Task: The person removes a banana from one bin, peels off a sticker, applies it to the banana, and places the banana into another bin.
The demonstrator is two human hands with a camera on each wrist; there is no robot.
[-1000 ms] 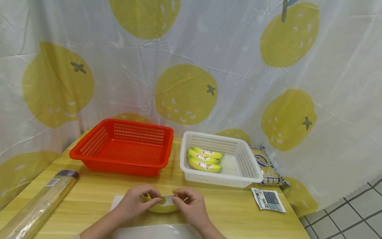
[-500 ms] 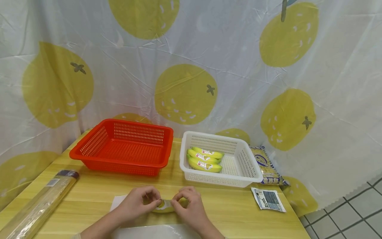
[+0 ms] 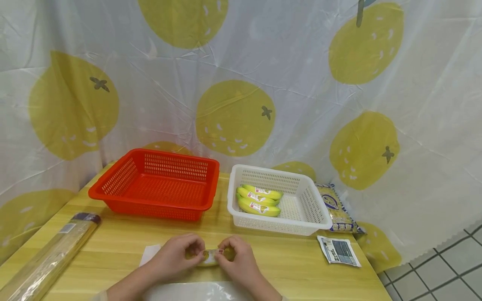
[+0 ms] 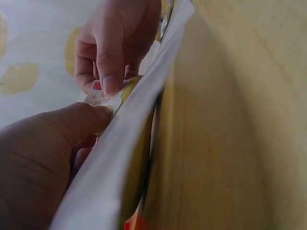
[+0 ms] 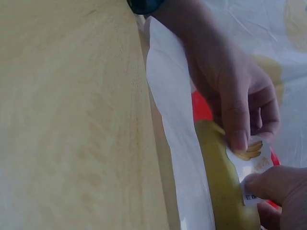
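Observation:
A white label sticker [image 5: 249, 163] with a banana picture on it is stretched between both hands, over the top of a yellow banana [image 5: 218, 167]. My left hand [image 3: 178, 256] pinches one end of the label, thumb on top. The other end is pinched by my right hand [image 3: 239, 258], its thumb pressed on the print near the red mark. In the head view, the hands largely cover the banana. A white sheet [image 5: 175, 96] runs along the near side of the banana in both wrist views.
Behind the hands stand a red basket [image 3: 165, 207] and a white basket [image 3: 271, 225] with several labelled bananas [image 3: 260, 209]. A plastic-wrapped roll [image 3: 56, 255] lies left. A small packet [image 3: 339, 251] and a yellow bag [image 3: 337, 211] lie right. White paper [image 3: 149, 254] shows beside the left hand.
The label has come down from a raised tilt to lie lower across the banana. Both hands keep pinching it and have shifted only slightly.

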